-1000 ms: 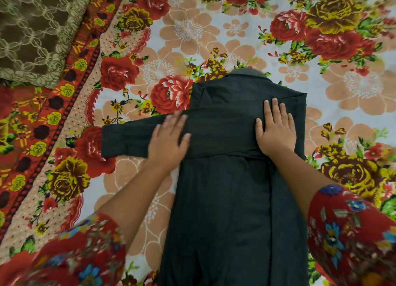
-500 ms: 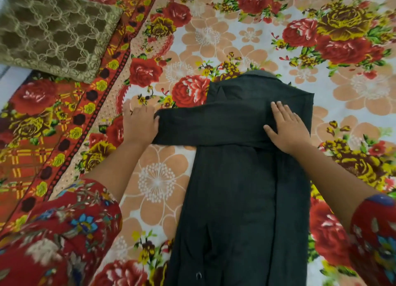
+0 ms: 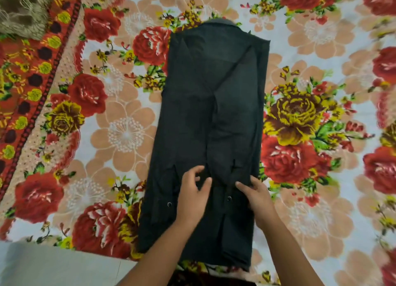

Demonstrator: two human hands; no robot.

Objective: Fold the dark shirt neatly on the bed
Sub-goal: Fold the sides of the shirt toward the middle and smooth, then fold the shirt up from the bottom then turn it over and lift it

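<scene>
The dark shirt [image 3: 214,93] lies on the floral bedsheet [image 3: 120,133] as a long narrow strip, collar at the far end. Both sleeves are folded in and run down its middle. My left hand [image 3: 192,195] sits on the lower part of the shirt, thumb and curled fingers pinching the left sleeve's cuff. My right hand [image 3: 258,198] is beside it at the shirt's right side, thumb on top of the right sleeve's end and fingers at the cloth's edge, holding it. Two small buttons show just below the hands.
An olive patterned cushion [image 3: 21,9] lies at the far left corner. The sheet's red border runs down the left. A pale grey surface [image 3: 53,266] shows past the near edge of the sheet at bottom left.
The left sleeve, stretched out sideways before, now lies folded down the shirt's middle. Both hands have come from the chest area down to the cuffs.
</scene>
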